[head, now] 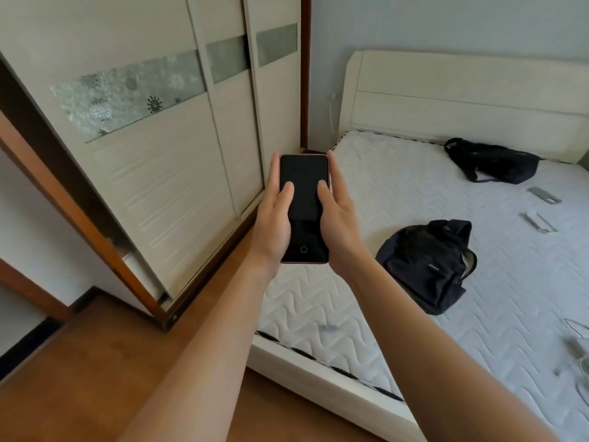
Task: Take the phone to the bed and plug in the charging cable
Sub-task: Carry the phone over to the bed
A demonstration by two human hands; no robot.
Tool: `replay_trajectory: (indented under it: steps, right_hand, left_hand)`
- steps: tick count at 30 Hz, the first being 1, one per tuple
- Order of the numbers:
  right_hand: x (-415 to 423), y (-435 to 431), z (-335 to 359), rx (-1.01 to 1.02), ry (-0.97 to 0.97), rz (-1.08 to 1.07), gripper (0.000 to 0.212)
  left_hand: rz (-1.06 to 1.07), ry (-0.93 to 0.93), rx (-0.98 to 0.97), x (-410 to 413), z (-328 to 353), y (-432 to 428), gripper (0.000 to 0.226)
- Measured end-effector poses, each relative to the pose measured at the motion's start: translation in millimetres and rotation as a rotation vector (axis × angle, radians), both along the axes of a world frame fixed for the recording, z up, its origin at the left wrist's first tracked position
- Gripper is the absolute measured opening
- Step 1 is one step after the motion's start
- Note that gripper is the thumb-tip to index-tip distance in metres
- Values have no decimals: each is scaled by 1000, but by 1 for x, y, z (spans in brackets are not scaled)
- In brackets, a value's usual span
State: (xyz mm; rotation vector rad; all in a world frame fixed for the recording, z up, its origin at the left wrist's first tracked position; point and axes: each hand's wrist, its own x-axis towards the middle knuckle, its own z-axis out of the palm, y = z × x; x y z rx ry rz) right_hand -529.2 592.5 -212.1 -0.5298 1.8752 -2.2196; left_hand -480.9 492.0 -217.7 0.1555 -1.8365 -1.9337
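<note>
— Where's the phone point(303, 208) now?

— Mid-frame, screen dark and facing up, held out over the near corner of the bed point(414, 199). The left hand point(273, 218) and the right hand point(338, 221) clasp its long edges, a thumb of each lying on the glass.

— So the carrying is about finished?

— I'd say so; it hangs above the quilted mattress, not yet put down.

— And the cable?

— A pale charging cable point(333, 110) dangles on the wall just left of the headboard point(446, 100), upper centre. Its plug end I can't make out.

— What next, then?

— Probably one hand frees itself and reaches toward that far corner, while the other keeps the phone, with its port end turned toward the lead. The black backpack point(427, 263) at mid-right and the black waist bag point(490, 161) farther back lie clear of that path.
</note>
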Motion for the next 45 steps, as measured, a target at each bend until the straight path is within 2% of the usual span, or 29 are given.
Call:
replay_trajectory:
  steps: [6, 16, 22, 33, 45]
  right_hand:
    - [-12, -63, -1, 13, 10, -5, 51]
    - [4, -234, 6, 18, 24, -112, 51]
    - [-12, -300, 5, 21, 57, -159, 57]
    - [-114, -385, -20, 2, 41, -173, 61]
    - [-220, -482, -4, -3, 43, -166, 62]
  left_hand:
    - [-11, 17, 1, -15, -4, -64, 54]
    - [-110, 43, -2, -13, -1, -238, 53]
    - [-155, 50, 3, -31, -1, -305, 53]
    - [-155, 0, -3, -127, -14, -388, 54]
    - [-168, -14, 4, -231, 6, -485, 55]
